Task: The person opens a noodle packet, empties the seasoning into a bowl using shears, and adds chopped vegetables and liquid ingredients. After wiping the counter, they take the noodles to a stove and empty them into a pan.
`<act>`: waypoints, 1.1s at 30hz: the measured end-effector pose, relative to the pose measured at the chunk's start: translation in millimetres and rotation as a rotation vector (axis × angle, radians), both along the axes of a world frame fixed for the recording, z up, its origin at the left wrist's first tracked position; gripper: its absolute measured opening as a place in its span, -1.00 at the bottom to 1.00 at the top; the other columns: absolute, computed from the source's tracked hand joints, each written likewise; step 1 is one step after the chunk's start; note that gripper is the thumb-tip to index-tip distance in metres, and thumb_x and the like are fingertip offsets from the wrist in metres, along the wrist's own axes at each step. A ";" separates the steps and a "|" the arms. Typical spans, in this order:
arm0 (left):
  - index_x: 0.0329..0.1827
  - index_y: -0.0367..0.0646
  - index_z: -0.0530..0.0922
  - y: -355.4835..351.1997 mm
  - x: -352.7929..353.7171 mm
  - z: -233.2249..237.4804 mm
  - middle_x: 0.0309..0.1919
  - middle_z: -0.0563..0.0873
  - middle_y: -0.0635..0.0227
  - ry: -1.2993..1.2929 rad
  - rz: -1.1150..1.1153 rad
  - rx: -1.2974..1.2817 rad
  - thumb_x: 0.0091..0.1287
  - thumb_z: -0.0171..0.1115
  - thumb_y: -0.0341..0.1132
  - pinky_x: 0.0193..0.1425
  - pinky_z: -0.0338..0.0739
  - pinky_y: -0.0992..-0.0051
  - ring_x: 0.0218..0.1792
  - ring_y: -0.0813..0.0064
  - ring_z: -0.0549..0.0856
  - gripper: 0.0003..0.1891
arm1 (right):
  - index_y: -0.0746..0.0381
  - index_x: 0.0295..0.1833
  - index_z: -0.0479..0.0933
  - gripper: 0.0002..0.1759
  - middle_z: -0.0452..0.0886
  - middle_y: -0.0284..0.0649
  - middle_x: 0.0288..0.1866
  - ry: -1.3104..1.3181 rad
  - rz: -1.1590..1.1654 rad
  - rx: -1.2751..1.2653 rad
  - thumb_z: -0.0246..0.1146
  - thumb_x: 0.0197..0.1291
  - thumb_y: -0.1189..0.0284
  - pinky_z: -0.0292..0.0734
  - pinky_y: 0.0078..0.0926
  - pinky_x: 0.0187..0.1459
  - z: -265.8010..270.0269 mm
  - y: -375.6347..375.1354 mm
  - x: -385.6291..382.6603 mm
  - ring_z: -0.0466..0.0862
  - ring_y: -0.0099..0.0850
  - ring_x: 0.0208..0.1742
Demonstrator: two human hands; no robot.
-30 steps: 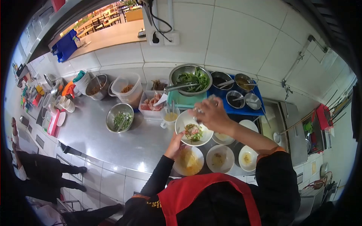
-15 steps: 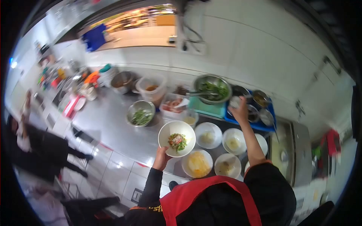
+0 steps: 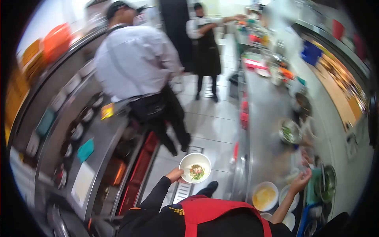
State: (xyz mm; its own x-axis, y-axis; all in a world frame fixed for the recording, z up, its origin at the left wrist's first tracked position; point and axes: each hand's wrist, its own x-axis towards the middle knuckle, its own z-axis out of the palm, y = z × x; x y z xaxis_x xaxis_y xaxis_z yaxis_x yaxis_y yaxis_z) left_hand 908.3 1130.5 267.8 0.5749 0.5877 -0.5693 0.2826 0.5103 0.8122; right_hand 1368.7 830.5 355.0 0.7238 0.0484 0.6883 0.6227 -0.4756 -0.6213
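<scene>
Left hand [image 3: 175, 174]: fingers closed on the near rim of a white bowl [image 3: 188, 161], thumb on the edge. The bowl is held level out over the tiled floor [image 3: 213, 126], off the counter, with a small heap of minced meat and greens [image 3: 196, 172] inside. Right hand [image 3: 301, 181]: well to the right of the grip, fingers loosely apart, nothing seen in it, blurred. It hovers above the steel counter [image 3: 264, 130]. Just below it sits a bowl of yellow contents [image 3: 256, 188]. Further along the counter: a metal bowl with greens [image 3: 285, 125]. Beyond the held bowl, a person in a white shirt [image 3: 134, 63] stands in the aisle.
</scene>
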 end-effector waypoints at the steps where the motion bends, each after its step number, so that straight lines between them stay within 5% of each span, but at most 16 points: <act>1: 0.10 -0.41 0.35 -5.0 -33.5 -11.0 -0.23 0.64 0.03 0.051 0.081 -0.014 0.17 -0.09 -0.39 -0.37 0.66 0.47 -0.36 0.29 0.70 -0.57 | 0.28 0.04 0.38 -0.71 0.54 -0.12 -0.14 0.055 0.251 0.031 0.07 0.18 0.53 0.45 -0.35 -0.08 -12.1 43.2 -5.3 0.55 -0.25 -0.10; 4: 0.08 -0.37 0.37 -38.4 -154.5 -67.1 -0.18 0.62 0.03 0.114 0.436 -0.131 0.14 -0.05 -0.43 -0.33 0.65 0.42 -0.37 0.27 0.70 -0.59 | 0.31 -0.11 0.47 -0.79 0.57 -0.09 -0.15 0.349 0.905 -0.433 0.09 0.13 0.51 0.44 -0.39 -0.10 -5.5 139.2 -98.7 0.57 -0.22 -0.17; 5: 0.07 -0.35 0.37 -55.9 -179.0 -46.4 -0.17 0.61 0.06 0.072 0.631 -0.105 0.15 -0.08 -0.45 -0.33 0.66 0.39 -0.35 0.25 0.69 -0.61 | 0.31 -0.17 0.50 -0.81 0.58 -0.07 -0.15 0.401 1.086 -0.572 0.09 0.12 0.49 0.44 -0.39 -0.10 -21.3 165.6 -127.4 0.57 -0.20 -0.17; 9: 0.11 -0.28 0.33 -86.4 -284.8 -50.5 -0.11 0.57 0.04 -0.164 1.363 0.095 0.13 -0.16 -0.55 -0.37 0.60 0.34 -0.25 0.17 0.65 -0.58 | 0.21 -0.37 0.61 -0.82 0.62 -0.11 -0.30 0.214 1.738 -0.767 0.08 0.07 0.48 0.48 -0.37 -0.16 -67.9 197.6 -264.3 0.60 -0.18 -0.23; 12: 0.09 -0.34 0.32 -83.3 -343.0 -19.1 -0.20 0.59 0.03 -0.146 1.595 0.165 0.14 -0.16 -0.53 -0.46 0.55 0.46 -0.36 0.23 0.65 -0.60 | 0.16 -0.21 0.59 -0.77 0.62 -0.09 -0.19 0.143 2.007 -1.207 0.07 0.13 0.35 0.48 -0.36 -0.09 -68.4 186.7 -345.0 0.60 -0.15 -0.15; 20: 0.05 -0.42 0.31 43.8 -472.2 -14.0 -0.21 0.59 0.00 -0.134 1.517 0.119 0.25 -0.01 -0.39 -0.39 0.63 0.43 -0.36 0.19 0.68 -0.65 | 0.09 -0.10 0.56 -0.65 0.61 -0.09 -0.17 0.318 1.961 -1.476 0.03 0.19 0.12 0.48 -0.26 -0.10 -80.6 249.8 -445.6 0.58 -0.13 -0.09; 24: 0.12 -0.36 0.25 128.1 -516.4 -37.5 -0.12 0.53 0.00 -0.329 1.517 0.083 0.25 0.00 -0.43 -0.32 0.66 0.34 -0.29 0.15 0.65 -0.62 | 0.09 -0.03 0.53 -0.64 0.59 -0.12 -0.09 0.081 1.584 -1.640 0.03 0.18 0.14 0.45 -0.23 -0.05 -121.4 333.5 -490.5 0.57 -0.11 -0.06; 27: 0.13 -0.42 0.22 171.8 -540.2 -46.4 -0.10 0.53 -0.01 -0.389 1.566 0.210 0.23 -0.07 -0.49 -0.25 0.66 0.39 -0.18 0.15 0.62 -0.61 | 0.13 -0.08 0.52 -0.67 0.60 -0.08 -0.18 0.195 1.567 -1.323 0.07 0.15 0.18 0.46 -0.22 -0.11 -65.1 365.7 -545.6 0.58 -0.11 -0.12; 29: 0.11 -0.36 0.27 190.8 -553.7 -27.6 -0.14 0.54 0.04 -0.378 1.631 0.188 0.19 -0.13 -0.51 -0.29 0.65 0.40 -0.26 0.19 0.63 -0.62 | 0.15 -0.13 0.52 -0.68 0.62 -0.09 -0.27 0.287 1.576 -1.188 0.09 0.14 0.18 0.48 -0.23 -0.18 -64.0 373.3 -573.7 0.60 -0.12 -0.19; 33: 0.06 -0.22 0.34 226.1 -593.9 -29.1 -0.41 0.58 0.16 -0.314 1.688 0.243 0.18 -0.03 -0.48 -0.51 0.59 0.45 -0.62 0.34 0.60 -0.66 | 0.14 -0.02 0.49 -0.65 0.62 -0.10 -0.22 0.218 1.605 -1.460 0.08 0.15 0.20 0.48 -0.23 -0.14 -83.8 367.1 -602.5 0.60 -0.12 -0.17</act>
